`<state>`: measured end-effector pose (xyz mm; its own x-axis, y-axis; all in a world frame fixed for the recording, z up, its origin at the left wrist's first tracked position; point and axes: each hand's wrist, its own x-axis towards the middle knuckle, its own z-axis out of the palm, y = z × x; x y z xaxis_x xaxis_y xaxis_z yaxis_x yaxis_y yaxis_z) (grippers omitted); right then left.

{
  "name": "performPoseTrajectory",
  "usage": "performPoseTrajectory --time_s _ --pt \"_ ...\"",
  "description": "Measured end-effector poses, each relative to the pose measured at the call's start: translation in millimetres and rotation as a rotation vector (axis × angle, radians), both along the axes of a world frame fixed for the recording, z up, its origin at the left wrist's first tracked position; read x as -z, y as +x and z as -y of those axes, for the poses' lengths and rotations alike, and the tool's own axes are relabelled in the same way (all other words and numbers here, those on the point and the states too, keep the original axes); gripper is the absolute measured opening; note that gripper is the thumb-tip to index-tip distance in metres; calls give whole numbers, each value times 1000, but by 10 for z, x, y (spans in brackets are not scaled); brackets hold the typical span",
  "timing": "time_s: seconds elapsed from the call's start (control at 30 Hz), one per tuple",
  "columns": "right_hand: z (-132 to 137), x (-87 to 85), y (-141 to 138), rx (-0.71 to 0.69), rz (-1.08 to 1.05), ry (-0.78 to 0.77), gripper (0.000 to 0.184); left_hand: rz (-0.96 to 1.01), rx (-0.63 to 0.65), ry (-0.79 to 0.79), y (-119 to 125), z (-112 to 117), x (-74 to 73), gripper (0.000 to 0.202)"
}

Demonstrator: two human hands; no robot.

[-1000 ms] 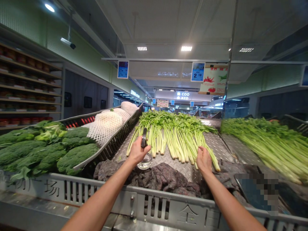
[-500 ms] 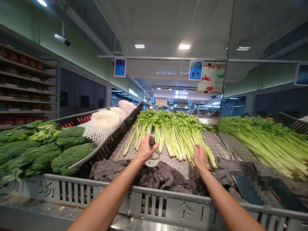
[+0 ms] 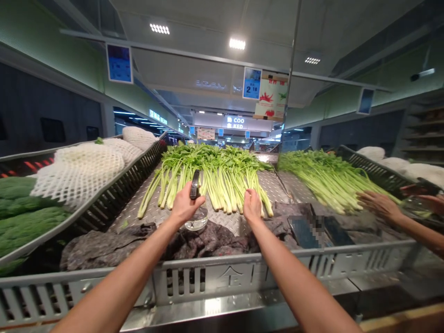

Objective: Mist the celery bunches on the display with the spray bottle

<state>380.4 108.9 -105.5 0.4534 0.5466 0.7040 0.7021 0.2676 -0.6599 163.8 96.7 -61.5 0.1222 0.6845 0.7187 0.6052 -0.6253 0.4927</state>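
Observation:
A clear spray bottle (image 3: pixel 197 221) with a black trigger head is in my left hand (image 3: pixel 187 203), held upright over the near ends of the celery (image 3: pixel 218 185). My right hand (image 3: pixel 252 203) is at the pale stalk ends on the right side of the bunch, and I cannot tell whether it touches them. Its fingers are partly hidden from above, but the mirror shows them stretched out. The celery lies in a row on a patterned metal surface (image 3: pixel 138 194), leaves pointing away from me. Crumpled dark grey cloth (image 3: pixel 215 240) lies below my hands.
A mirror (image 3: pixel 312 180) on the right reflects the celery and hands. A dark phone-like slab (image 3: pixel 301 231), partly pixelated, rests on the cloth. Left are broccoli (image 3: pixel 34 226) and white net-wrapped produce (image 3: pixel 83 162) in a black crate (image 3: pixel 121 185). A grey slotted rail (image 3: pixel 225 275) runs along the front.
My view has turned to the right, so more of the mirror shows and less broccoli. My left hand keeps hold of the spray bottle; my right hand stays by the right-hand celery stalks.

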Motion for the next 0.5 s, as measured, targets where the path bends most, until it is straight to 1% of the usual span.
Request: performPoseTrajectory --time_s 0.17,0.27,0.37,0.43,0.5 --pt "-2 -5 -4 -25 -17 28 33 4 23 2 59 -38 -12 41" --pt "32 -24 -32 -77 -20 44 32 13 24 -2 133 -42 8 39" --pt "93 -51 -112 -210 22 77 32 32 13 -21 233 -48 59 33" --pt "137 -67 -191 -337 61 89 33 32 4 -37 310 -51 100 30" --pt "175 -79 -276 -477 63 70 36 8 2 -61 390 -48 136 30"
